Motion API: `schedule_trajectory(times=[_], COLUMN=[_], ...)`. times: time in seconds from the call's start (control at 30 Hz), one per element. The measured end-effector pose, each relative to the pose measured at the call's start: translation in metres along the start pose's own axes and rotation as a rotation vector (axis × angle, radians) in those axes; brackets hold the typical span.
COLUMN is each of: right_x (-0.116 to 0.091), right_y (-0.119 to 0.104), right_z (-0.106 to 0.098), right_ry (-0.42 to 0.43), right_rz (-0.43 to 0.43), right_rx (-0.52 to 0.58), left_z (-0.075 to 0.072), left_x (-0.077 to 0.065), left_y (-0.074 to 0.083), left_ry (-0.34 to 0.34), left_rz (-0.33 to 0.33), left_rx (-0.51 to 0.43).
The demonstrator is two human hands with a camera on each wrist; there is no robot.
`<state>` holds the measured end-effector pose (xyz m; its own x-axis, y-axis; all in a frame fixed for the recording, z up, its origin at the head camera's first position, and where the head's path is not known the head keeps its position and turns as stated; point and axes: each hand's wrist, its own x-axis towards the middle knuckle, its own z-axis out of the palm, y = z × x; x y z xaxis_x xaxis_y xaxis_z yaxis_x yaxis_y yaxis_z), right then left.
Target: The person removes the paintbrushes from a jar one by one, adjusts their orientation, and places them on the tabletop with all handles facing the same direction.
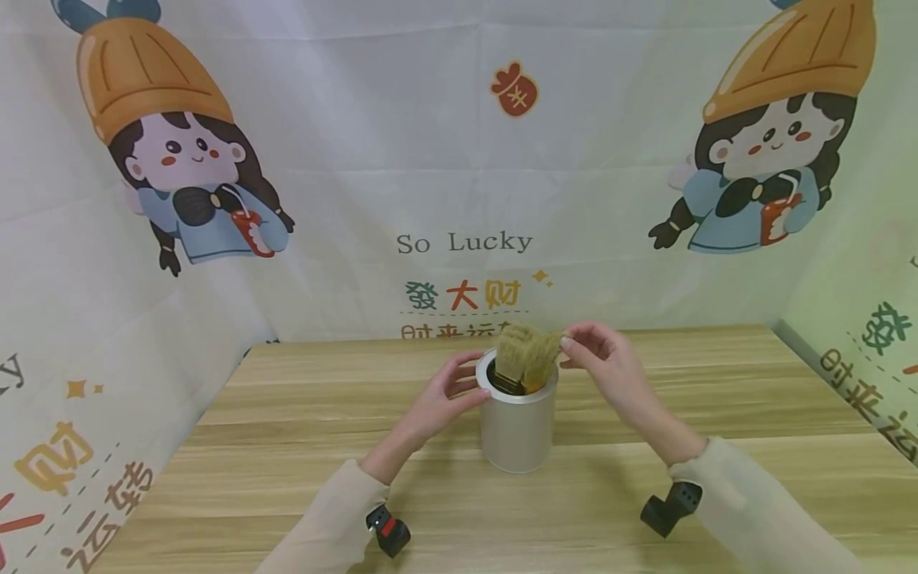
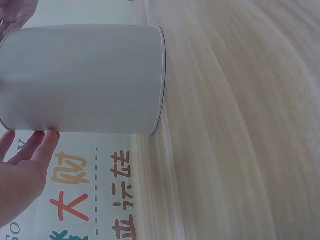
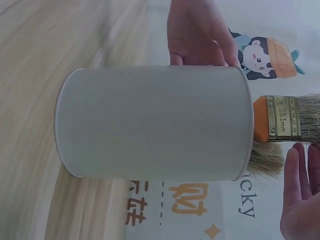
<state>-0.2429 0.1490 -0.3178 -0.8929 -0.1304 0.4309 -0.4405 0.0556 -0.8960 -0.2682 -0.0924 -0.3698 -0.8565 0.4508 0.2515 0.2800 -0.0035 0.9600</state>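
A pale grey cylindrical can point(image 1: 516, 434) stands upright on the table, with paintbrushes in it, bristles up. My left hand point(image 1: 446, 391) holds the can's left side near the rim, thumb in front and fingers behind. At the right of the rim, my right hand point(image 1: 610, 371) pinches the bristle tips of one paintbrush point(image 1: 542, 360). In the right wrist view that paintbrush point(image 3: 283, 118) shows an orange handle end and a metal ferrule marked 38.1mm. Lower in that view, bristles of another paintbrush point(image 3: 267, 160) stick out behind the rim. The handles are mostly hidden inside the can.
The wood-grain table point(image 1: 308, 434) extends around the can. Behind it hangs a white cloth backdrop point(image 1: 358, 104) with cartoon figures and lettering, which also closes off both sides. Small black devices point(image 1: 387, 530) sit at both sleeve cuffs.
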Motion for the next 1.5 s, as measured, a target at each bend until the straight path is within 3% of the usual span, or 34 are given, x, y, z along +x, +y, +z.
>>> schedule_trajectory(times=[0.47,1.0,1.5], right_x=[0.007,0.017,0.031], right_y=[-0.020,-0.042,-0.064], right_z=[-0.008,-0.017,-0.024], right_ry=[0.042,0.053,0.155], right_rz=[-0.027,-0.117,-0.180], right_rx=[0.011,0.075,0.128], left_z=[-0.001,-0.001,-0.001], left_x=[0.001,0.000,0.001], left_y=[-0.002,0.000,0.000], left_ry=[-0.011,-0.014,-0.028], left_rz=[0.000,-0.012,-0.006], left_rx=[-0.022,-0.017,-0.018])
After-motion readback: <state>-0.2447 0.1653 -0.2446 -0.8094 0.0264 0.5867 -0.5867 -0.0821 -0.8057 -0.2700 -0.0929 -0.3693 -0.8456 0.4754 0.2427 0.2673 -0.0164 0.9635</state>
